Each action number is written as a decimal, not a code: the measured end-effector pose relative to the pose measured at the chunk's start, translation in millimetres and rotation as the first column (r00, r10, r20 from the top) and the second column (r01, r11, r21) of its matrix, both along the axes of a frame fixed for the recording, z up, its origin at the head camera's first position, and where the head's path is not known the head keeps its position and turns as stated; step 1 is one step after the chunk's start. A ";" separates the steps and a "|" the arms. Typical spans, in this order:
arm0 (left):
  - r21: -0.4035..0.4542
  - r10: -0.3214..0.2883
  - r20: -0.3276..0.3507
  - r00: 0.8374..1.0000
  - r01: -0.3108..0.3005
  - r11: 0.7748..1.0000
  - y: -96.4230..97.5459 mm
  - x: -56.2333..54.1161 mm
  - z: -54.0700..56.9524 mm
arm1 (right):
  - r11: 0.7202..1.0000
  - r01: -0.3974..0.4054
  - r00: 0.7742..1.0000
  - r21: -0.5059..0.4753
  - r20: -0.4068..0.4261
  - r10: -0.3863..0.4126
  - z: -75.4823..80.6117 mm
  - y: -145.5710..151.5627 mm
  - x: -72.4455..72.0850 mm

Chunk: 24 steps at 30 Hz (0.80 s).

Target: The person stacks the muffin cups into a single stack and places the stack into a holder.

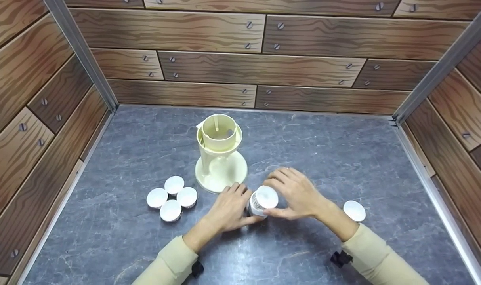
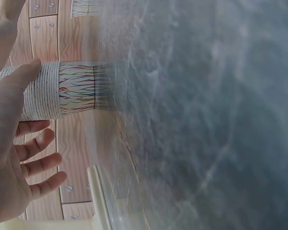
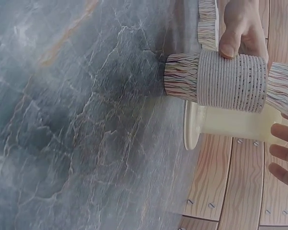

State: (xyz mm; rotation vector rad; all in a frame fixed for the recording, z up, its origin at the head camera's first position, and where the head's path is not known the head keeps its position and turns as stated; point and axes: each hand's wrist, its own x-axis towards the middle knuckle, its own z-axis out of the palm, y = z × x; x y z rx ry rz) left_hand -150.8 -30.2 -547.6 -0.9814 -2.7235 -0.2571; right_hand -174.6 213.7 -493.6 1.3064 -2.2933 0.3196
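A tall stack of nested paper cups, white-rimmed with coloured squiggly lines, stands upright on the table. My left hand grips the stack from the left between thumb and index finger; its other fingers extend loosely in the left wrist view. Above the stack's top, my right hand pinches a single paper cup, slightly tilted. In the head view this cup's white round top covers part of the stack. Its fingers are partly cut off at the right wrist view's edge.
Several paper cups stand grouped on the left, and a single cup stands at the right beyond the right forearm. A cream plastic stand with a round base and cylindrical top is behind the hands. Wood-patterned walls enclose the table.
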 end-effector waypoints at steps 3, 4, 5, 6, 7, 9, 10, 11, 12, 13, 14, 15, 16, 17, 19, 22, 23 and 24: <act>-0.002 0.001 -0.002 1.000 -0.001 1.000 0.0 -0.1 -0.3 | 1.000 -0.002 1.000 -0.001 -0.006 0.002 -2.1 -1.3 -1.8; -0.004 0.002 -0.003 1.000 -0.002 1.000 0.1 -0.3 -0.6 | 1.000 -0.005 1.000 -0.005 -0.008 0.005 -2.8 -1.8 -2.3; -0.004 0.002 -0.003 1.000 -0.002 1.000 0.1 -0.4 -0.6 | 1.000 -0.006 1.000 -0.007 -0.013 0.006 -3.6 -2.1 -2.8; -0.005 0.003 -0.005 1.000 -0.003 1.000 0.1 -0.4 -0.5 | 1.000 -0.006 1.000 -0.007 -0.015 0.006 -4.2 -2.3 -3.2; -0.006 0.003 -0.006 1.000 -0.003 1.000 0.2 -0.4 -0.6 | 1.000 -0.006 1.000 -0.006 -0.017 0.005 -4.6 -2.7 -3.5; -0.008 0.003 -0.004 1.000 -0.003 1.000 0.3 -0.6 -0.6 | 1.000 -0.004 1.000 -0.005 -0.020 0.004 -5.4 -3.4 -4.1; -0.008 0.002 -0.003 1.000 -0.002 1.000 0.3 -0.6 -0.6 | 1.000 -0.002 1.000 -0.002 -0.021 0.002 -5.5 -3.6 -4.1; -0.006 0.001 -0.001 1.000 -0.001 1.000 0.3 -0.6 -0.6 | 1.000 0.000 1.000 0.001 -0.021 0.000 -5.9 -3.7 -4.4; -0.003 0.000 0.000 1.000 0.000 1.000 0.2 -0.7 -0.6 | 1.000 0.002 1.000 0.004 -0.019 -0.002 -6.3 -3.9 -4.6; 0.001 -0.001 0.001 1.000 0.001 1.000 0.3 -0.7 -0.8 | 1.000 0.003 1.000 0.005 -0.018 -0.002 -6.8 -4.1 -4.6; 0.003 0.000 0.002 1.000 0.000 1.000 0.1 -0.7 -0.8 | 1.000 0.004 1.000 0.007 -0.017 -0.004 -7.6 -4.3 -4.7; 0.007 -0.001 0.001 1.000 0.001 1.000 0.0 -0.7 -0.9 | 1.000 0.006 1.000 0.008 -0.014 -0.006 -8.2 -4.4 -4.8; 0.011 -0.002 -0.002 1.000 0.002 1.000 0.0 -0.7 -1.2 | 1.000 0.007 1.000 0.008 -0.012 -0.007 -9.0 -4.5 -5.0; 0.013 -0.003 -0.004 1.000 0.003 1.000 -0.1 -0.8 -1.5 | 1.000 0.008 1.000 0.009 -0.009 -0.008 -10.0 -4.6 -5.1; 0.016 -0.003 -0.008 1.000 0.004 1.000 -0.3 -0.9 -1.9 | 1.000 0.009 1.000 0.012 -0.004 -0.009 -11.4 -5.0 -5.2; 0.017 -0.005 -0.015 1.000 0.005 1.000 -0.6 -0.8 -2.1 | 1.000 0.008 1.000 0.016 0.002 -0.008 -13.3 -5.5 -5.3; 0.017 -0.004 -0.015 1.000 0.004 1.000 -0.7 -0.7 -2.1 | 1.000 0.008 1.000 0.018 0.003 -0.008 -13.9 -5.7 -5.2; 0.017 -0.004 -0.017 1.000 0.005 1.000 -0.9 -0.6 -2.2 | 1.000 0.010 1.000 0.022 0.005 -0.010 -14.4 -6.0 -5.1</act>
